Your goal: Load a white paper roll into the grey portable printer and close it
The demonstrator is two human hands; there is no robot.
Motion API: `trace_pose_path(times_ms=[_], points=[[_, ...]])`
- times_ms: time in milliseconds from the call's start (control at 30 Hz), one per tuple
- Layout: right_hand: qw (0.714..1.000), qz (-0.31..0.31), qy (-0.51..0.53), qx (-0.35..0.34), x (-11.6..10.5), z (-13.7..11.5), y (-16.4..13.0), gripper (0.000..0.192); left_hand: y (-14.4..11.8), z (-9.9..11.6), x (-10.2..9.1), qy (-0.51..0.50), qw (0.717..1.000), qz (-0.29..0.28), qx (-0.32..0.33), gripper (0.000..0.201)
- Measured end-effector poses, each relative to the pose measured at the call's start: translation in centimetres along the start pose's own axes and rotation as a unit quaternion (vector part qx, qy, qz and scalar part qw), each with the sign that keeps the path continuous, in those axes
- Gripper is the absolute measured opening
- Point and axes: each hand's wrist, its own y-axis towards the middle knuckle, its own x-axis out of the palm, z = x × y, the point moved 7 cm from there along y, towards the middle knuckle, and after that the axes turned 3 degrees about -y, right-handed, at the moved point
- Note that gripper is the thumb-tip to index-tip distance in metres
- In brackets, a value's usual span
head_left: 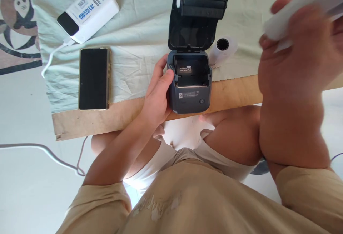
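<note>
Wooden desk (235,93), its top covered by a pale green wrinkled cloth (139,26), seen from above a seated person. Right hand (294,55), raised near the camera and well above the desk, closed around blurred white paper (300,10). Left hand (158,91), fingers curled against the left side of a small dark grey plastic label printer (189,84) standing at the desk's near edge, its lid (197,18) tipped up and the paper bay open. White power bank (88,10) with blue print lies far left, a white cable leaving it. Black smartphone (93,78) in a gold case lies face up beside it. White paper roll (223,48) rests just right of the printer.
</note>
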Motion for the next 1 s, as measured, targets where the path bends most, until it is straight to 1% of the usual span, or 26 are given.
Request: trace_pose_path(times_ms=[33,67,100,133,167,200,233,333,400,500,600,733,800,867,933,1000], points=[[0.993,-0.005,-0.016,-0.113,1.3,-2.4,-1.0,0.029,-0.1,0.0,0.1,-0.003,1.000,-0.002,-0.001,0.023],[0.976,-0.045,-0.037,-0.209,3.0,-4.6,-2.2,0.036,-0.2,0.0,0.1,-0.003,1.000,-0.004,0.000,0.023],[0.957,-0.118,-0.071,-0.255,5.1,-6.0,-3.2,0.041,-0.3,0.1,0.2,0.000,1.000,-0.008,0.001,0.023],[0.939,-0.193,-0.132,-0.251,7.0,-6.4,-4.0,0.043,-0.4,0.1,0.2,0.007,1.000,-0.013,0.003,0.024],[0.932,-0.197,-0.170,-0.253,7.7,-7.1,-4.4,0.042,-0.5,0.1,0.2,0.017,1.000,-0.016,0.004,0.025],[0.931,-0.192,-0.191,-0.244,8.1,-7.5,-4.5,0.041,-0.6,0.1,0.2,0.028,0.999,-0.016,0.005,0.027],[0.930,-0.201,-0.211,-0.224,8.3,-7.5,-4.4,0.038,-0.6,0.1,0.1,0.038,0.999,-0.015,0.006,0.029],[0.929,-0.203,-0.247,-0.187,8.1,-7.0,-4.0,0.031,-0.7,0.1,-0.2,0.046,0.999,-0.006,0.011,0.034],[0.922,-0.206,-0.261,-0.200,8.0,-6.6,-3.9,0.030,-0.6,0.1,-0.2,0.046,0.999,-0.015,0.009,0.036],[0.915,-0.229,-0.246,-0.222,8.2,-6.1,-4.2,0.025,-0.5,0.0,0.1,0.049,0.998,-0.042,0.003,0.038],[0.915,-0.240,-0.235,-0.222,8.4,-5.9,-4.5,0.017,-0.4,0.0,0.2,0.046,0.998,-0.043,0.013,0.036],[0.915,-0.210,-0.251,-0.238,8.2,-6.5,-4.7,0.015,-0.5,0.3,0.4,0.041,0.999,-0.028,0.018,0.033],[0.920,-0.196,-0.218,-0.259,8.0,-7.2,-5.1,0.013,-0.7,0.5,0.5,0.041,0.999,-0.020,0.009,0.028],[0.919,-0.203,-0.182,-0.284,8.1,-7.8,-5.7,0.013,-0.8,0.6,0.6,0.034,0.999,-0.022,0.003,0.025],[0.914,-0.221,-0.167,-0.296,8.4,-7.9,-6.3,0.014,-0.8,0.6,0.5,0.035,0.999,-0.034,0.005,0.028],[0.911,-0.238,-0.159,-0.296,8.6,-7.8,-6.8,0.014,-0.7,0.5,0.2,0.050,0.998,-0.037,0.007,0.037]])
